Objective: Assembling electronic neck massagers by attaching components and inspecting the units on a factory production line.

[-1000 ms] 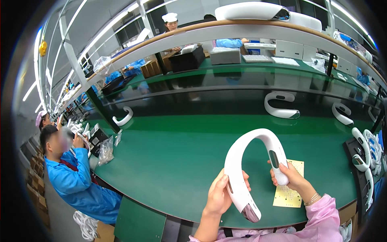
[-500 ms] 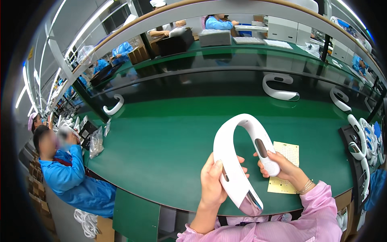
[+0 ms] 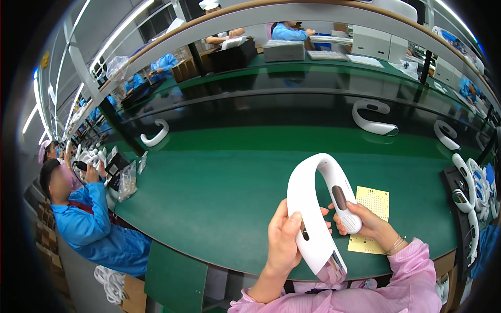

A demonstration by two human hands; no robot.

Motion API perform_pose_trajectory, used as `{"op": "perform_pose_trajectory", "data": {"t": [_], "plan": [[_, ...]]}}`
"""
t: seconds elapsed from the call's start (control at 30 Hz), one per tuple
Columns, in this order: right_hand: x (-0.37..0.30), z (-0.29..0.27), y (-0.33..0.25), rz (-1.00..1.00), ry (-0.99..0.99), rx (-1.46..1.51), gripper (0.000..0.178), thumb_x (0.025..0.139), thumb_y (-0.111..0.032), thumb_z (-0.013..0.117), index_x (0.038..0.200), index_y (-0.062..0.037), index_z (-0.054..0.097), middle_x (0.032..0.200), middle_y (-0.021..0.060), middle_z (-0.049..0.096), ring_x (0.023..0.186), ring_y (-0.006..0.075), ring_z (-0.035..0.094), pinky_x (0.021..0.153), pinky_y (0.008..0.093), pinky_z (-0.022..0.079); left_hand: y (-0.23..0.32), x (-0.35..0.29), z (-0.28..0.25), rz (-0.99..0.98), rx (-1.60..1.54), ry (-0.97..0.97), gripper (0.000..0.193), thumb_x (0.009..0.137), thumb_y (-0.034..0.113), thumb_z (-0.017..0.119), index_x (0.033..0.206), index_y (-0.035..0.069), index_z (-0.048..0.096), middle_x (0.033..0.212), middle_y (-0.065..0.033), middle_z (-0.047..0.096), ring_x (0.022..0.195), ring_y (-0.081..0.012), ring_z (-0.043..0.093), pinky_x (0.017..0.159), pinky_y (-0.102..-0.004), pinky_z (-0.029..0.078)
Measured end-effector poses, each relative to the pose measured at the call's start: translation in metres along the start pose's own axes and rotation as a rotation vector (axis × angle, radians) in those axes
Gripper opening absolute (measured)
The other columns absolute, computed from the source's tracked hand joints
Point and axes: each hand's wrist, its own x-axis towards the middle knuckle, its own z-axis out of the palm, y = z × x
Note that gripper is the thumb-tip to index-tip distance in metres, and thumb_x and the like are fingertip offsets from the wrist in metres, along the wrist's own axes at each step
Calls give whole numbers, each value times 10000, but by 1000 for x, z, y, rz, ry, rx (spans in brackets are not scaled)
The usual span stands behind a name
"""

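A white U-shaped neckband device (image 3: 307, 193) is held up over the near edge of the green table, its curve away from me. My left hand (image 3: 284, 237) is closed round its left arm, thumb beside a small dark slot. That arm ends in a shiny tip turned toward me. Closed on the other arm is my right hand (image 3: 365, 219), near a dark oval window and a rounded end with tiny holes. Beneath my right hand and wrist lies a yellow sheet (image 3: 373, 203) printed with a grid, partly covered.
Similar white devices (image 3: 373, 122) lie on the dark strip along the far side. A black tray (image 3: 453, 182) holds more at right. To the left are a clear plastic bag (image 3: 127, 182) and a seated co-worker in blue (image 3: 86, 224). A metal frame (image 3: 250, 16) spans the back.
The whole view has shifted a little. The neckband device and both hands sit slightly farther right, with the same grip. The co-worker at left has lowered a dark object from the face.
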Motion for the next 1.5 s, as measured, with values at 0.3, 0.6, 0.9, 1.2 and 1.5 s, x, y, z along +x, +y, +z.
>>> {"op": "perform_pose_trajectory", "data": {"t": [0.3,0.6,0.9,1.2,1.5], "plan": [[1,-3,4,-28,-2,-44,474,935,-368,506,1240,-15,421,796,69,574,652,160,578,579,292,491,-5,-6,-11,10,-16,-4,503,888,295,437,1207,-92,396,895,-202,598,670,-229,660,577,-353,594],[-12,9,1,-206,280,-490,432,958,-284,464,1291,-22,375,844,52,548,697,122,546,613,274,480,-15,-6,-55,86,47,110,531,934,365,352,1314,-6,350,1207,-170,511,797,-231,635,642,-332,558],[-59,107,-45,-234,-97,-826,504,979,-204,382,1434,-38,242,993,92,488,785,126,535,676,265,473,-52,17,-87,59,32,337,359,914,136,544,1223,33,395,1025,-89,556,797,-161,601,716,-294,528],[-35,138,-39,-979,-30,-1430,570,764,-26,644,1305,-43,465,1066,156,504,1055,302,503,891,413,419,-84,8,-102,-183,-193,102,327,915,91,481,1221,28,384,1072,-110,548,912,-182,625,734,-293,558],[-3,85,-61,-1137,209,-1178,310,710,-21,687,983,-12,541,923,69,594,853,177,582,745,306,480,-26,-23,-94,-234,44,-167,1079,686,662,647,1434,39,182,1328,-231,405,909,-350,627,707,-409,552]]}}
